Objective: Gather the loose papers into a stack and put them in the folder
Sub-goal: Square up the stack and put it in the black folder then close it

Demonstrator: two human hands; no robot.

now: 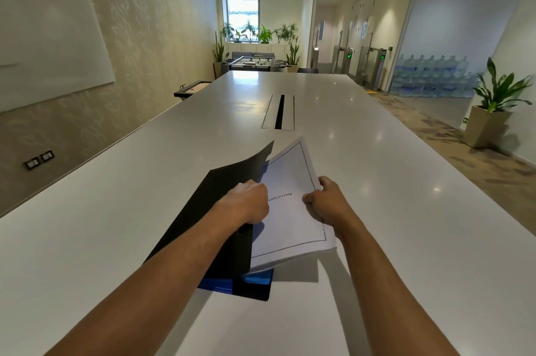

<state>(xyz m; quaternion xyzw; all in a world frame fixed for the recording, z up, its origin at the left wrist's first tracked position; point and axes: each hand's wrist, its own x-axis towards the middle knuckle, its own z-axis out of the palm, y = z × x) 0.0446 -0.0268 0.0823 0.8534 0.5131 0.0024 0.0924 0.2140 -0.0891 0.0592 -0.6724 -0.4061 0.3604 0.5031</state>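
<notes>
A black folder [214, 205] lies open on the white table [406, 210], its cover lifted at a slant. My left hand [246, 202] grips the raised cover near its right edge. A thick stack of white papers [290, 210], its top sheet carrying a thin border and printed text, rests partly inside the folder, over the folder's blue inner flap [249, 283]. My right hand [327, 200] pinches the stack's right edge. The left part of the stack is hidden behind the cover and my left hand.
A cable slot [279, 112] is set into the table's middle beyond the folder. The table runs far ahead, with its left edge near a wall. A potted plant [493, 106] stands on the floor at right.
</notes>
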